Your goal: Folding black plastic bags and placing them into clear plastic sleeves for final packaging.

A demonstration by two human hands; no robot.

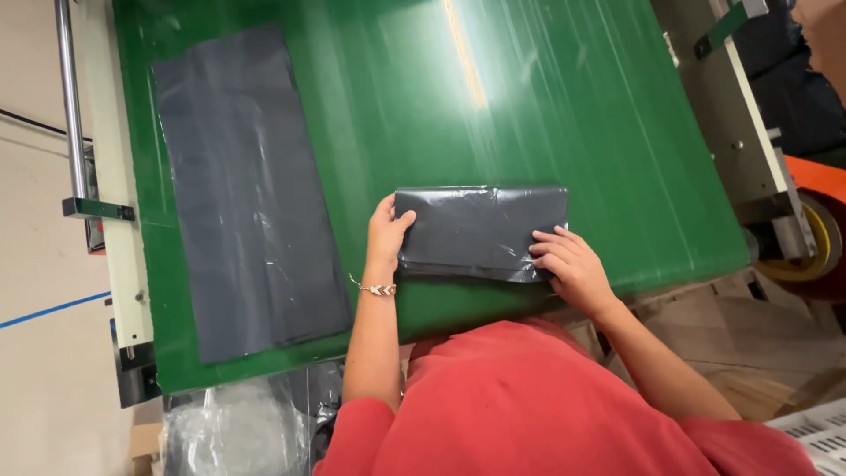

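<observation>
Green conveyor belt [564, 132] carries 2 items — a long flat grey plastic bag [247, 194] at left and a folded grey plastic bag [476, 231] near its front edge. Left hand [386, 236] grips the folded bag's left edge; right hand [568, 263] presses flat, fingers spread, on its right corner.

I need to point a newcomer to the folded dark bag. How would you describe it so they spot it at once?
Find the green belt. At its near edge lies the folded bag, a small dark grey plastic rectangle, with the left hand and right hand on its ends. Unlike the flat sheet to its left, it is short and doubled over.
</observation>
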